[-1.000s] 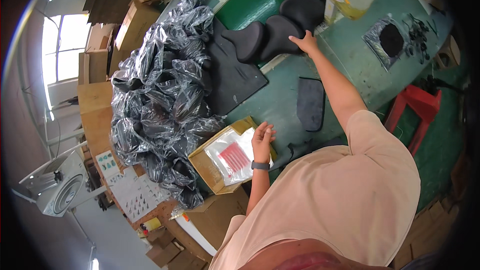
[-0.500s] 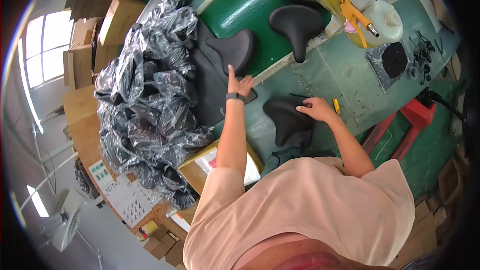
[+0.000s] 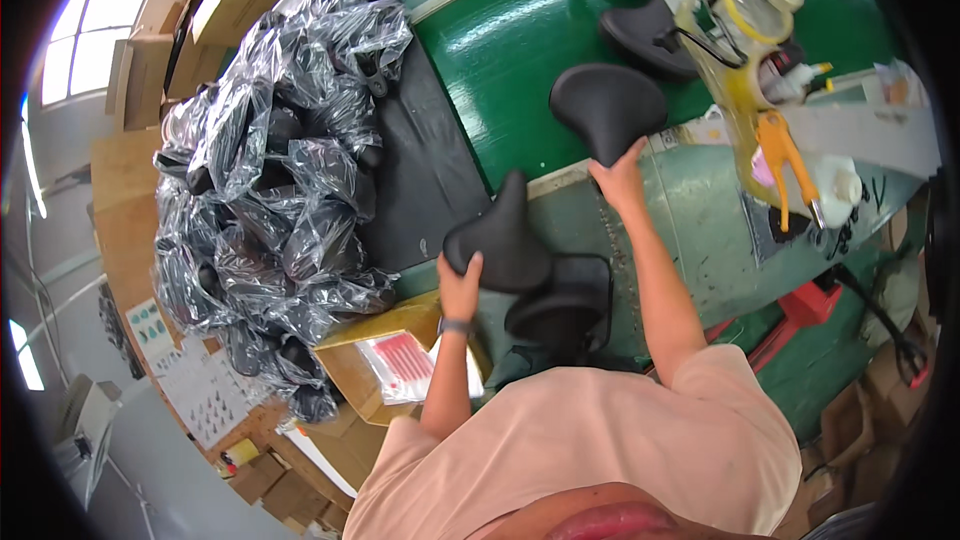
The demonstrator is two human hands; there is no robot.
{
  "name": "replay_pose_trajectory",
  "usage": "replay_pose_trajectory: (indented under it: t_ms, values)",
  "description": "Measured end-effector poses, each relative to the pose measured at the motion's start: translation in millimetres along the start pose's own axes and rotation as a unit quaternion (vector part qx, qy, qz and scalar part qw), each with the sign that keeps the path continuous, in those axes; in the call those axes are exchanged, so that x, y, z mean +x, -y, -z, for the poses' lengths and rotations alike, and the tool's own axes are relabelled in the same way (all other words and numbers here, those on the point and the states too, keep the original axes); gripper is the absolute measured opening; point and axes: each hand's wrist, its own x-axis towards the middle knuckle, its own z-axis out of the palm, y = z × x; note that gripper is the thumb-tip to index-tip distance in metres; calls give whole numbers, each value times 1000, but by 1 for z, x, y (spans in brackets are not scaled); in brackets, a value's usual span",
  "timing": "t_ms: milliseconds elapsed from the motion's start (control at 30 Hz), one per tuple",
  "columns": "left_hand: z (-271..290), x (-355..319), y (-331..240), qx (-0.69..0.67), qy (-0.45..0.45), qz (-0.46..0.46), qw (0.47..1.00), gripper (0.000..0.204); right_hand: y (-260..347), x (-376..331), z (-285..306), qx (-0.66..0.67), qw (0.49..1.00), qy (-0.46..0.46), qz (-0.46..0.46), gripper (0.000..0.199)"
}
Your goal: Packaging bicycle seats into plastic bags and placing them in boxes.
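Note:
My left hand (image 3: 461, 290) grips the wide rear edge of a black bicycle saddle (image 3: 500, 240), which is tilted with its nose pointing away from me. Just below it, close to my body, another black saddle (image 3: 553, 320) lies on a dark rectangular pad (image 3: 597, 285), partly covered by the held one. My right arm is stretched forward. The thumb and fingers of my right hand (image 3: 620, 180) close around the nose of a third saddle (image 3: 608, 105), which rests at the edge of the shiny green surface (image 3: 500, 70).
Plastic-wrapped saddles (image 3: 290, 180) pile up on the left beside a black mat (image 3: 420, 170). An open cardboard box (image 3: 350, 370) holds a bag of red items. Further saddles (image 3: 650, 35) lie beyond. To the right are an orange-handled air gun (image 3: 785, 165) and bottles (image 3: 790, 80).
My left hand has brought the saddle from the black mat toward me. My right hand has left the saddle near my body and reached forward to one on the green surface.

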Motion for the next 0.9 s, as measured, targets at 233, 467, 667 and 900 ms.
replay_pose_trajectory:
  t_ms: [233, 467, 667, 900]
  values:
    - [74, -48, -57, 431, -22, -102, 896, 88, 27, -92, 124, -298, 877, 358, 118, 114]
    - [-9, 28, -9, 359, -62, -135, 921, 94, 100, 49, 72, -285, 879, -105, 368, 114]
    - [-11, 47, -7, 283, -90, -235, 925, 76, 89, 182, 57, -454, 773, -263, 357, 83]
    - [1, 55, -4, 279, -91, -231, 928, 72, 181, 42, 55, -319, 847, 98, 414, 86]
